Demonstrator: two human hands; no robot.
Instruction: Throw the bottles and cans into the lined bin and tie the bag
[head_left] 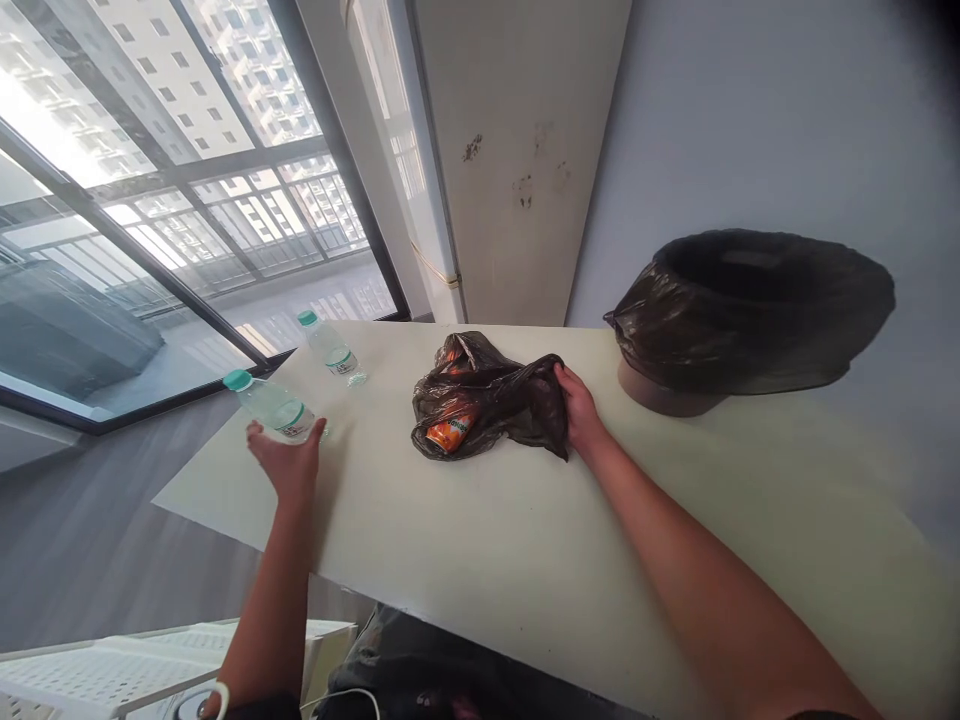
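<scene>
A black plastic bag point(517, 405) lies on the table with an orange drink can point(450, 430) showing through it. My right hand point(581, 410) is closed on the gathered right end of this bag. My left hand point(289, 462) has its thumb and fingers spread at the near side of a clear plastic bottle point(274, 402) with a green cap; whether it touches the bottle I cannot tell. Just beyond stands a second clear bottle point(330, 345), also green-capped.
At the right of the white table point(465, 540) stands a bin point(667, 395) lined with a black bag point(750, 335). A wall is behind it, and a pale cabinet point(517, 120) rises at the back. A white perforated rack point(127, 660) is at the lower left, by the glass door point(187, 230).
</scene>
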